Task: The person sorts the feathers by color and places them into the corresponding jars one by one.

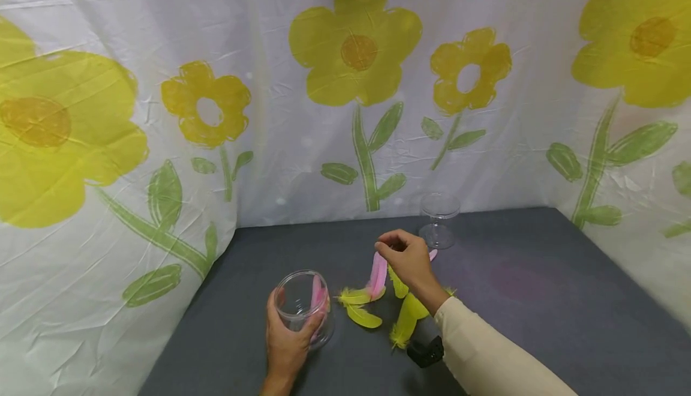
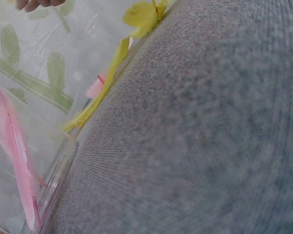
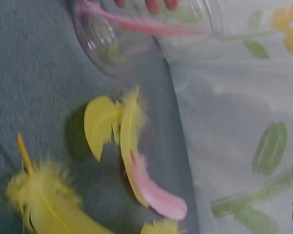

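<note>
My left hand [image 1: 288, 339] grips a clear plastic jar [image 1: 297, 276] with its thumb around the near side. Inside the jar leans a pink feather [image 1: 317, 300], also visible as a pink feather [image 2: 19, 161] in the left wrist view. Above the loose feathers hovers my right hand [image 1: 407, 258], fingers loosely bent, with nothing visible in them. Just below its fingertips a pink feather [image 3: 158, 197] lies across a yellow feather [image 3: 129, 141] on the table. Another yellow feather [image 1: 405, 324] rests beneath the right wrist.
A clear stemmed cup [image 1: 438, 222] stands at the back of the grey table [image 1: 540, 300]. Behind it hangs a white curtain [image 1: 270, 144] with yellow flowers. A black device [image 1: 426, 352] is at the right wrist.
</note>
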The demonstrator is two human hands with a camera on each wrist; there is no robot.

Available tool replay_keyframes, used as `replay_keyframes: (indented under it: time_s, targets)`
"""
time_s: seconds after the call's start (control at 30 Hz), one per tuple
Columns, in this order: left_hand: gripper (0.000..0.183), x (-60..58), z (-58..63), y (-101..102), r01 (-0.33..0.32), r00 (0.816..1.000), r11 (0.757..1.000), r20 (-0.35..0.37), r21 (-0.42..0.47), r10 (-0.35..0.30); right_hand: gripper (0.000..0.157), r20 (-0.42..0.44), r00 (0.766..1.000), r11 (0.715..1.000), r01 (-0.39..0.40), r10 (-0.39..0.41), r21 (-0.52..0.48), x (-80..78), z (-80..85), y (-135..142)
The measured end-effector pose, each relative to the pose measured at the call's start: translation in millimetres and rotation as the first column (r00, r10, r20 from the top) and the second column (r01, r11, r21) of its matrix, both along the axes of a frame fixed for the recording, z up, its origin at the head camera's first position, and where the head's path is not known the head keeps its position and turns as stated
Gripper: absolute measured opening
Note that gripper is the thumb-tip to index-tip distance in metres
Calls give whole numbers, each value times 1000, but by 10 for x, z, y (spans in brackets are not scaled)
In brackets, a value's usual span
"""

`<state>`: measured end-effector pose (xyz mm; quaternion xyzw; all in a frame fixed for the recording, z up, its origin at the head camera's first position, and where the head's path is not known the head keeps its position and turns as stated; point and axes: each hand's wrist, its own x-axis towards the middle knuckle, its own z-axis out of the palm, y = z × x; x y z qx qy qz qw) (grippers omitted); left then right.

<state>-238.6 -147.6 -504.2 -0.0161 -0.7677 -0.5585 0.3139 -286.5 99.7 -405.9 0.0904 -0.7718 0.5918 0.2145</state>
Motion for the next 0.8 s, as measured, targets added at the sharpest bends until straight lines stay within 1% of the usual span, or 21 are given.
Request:
replay_keyframes:
  time_s: [0.17,0.33,0.47,0.53,0.7,0.8]
  targets:
    - [102,1,2,-8,-2,1000,1000,5,-4,2,7,-31,998,999,46,-46,-13,-69,-37,165]
    - [102,-8,1,-3,2,1000,1000,10,-1,-2,9,-38,995,995,92,-93,-28,-136,-51,363]
    - [102,-14,4,-1,-1,1000,1000,9,3,1,13,-7,989,989,147,-147,-27,-184,-88,573]
    - [102,-15,6,-2,-2,1000,1000,11,1,2,16,21,982,982,186,-185,-17,-212,-124,687]
    - [101,-10,0,-5,2,1000,1000,15,-11,-2,17,77,957,960,280,-281,29,-302,-246,953]
    - [101,0,-7,-6,-5,1000,1000,20,-11,5,18,115,942,949,312,-315,42,-341,-333,1068]
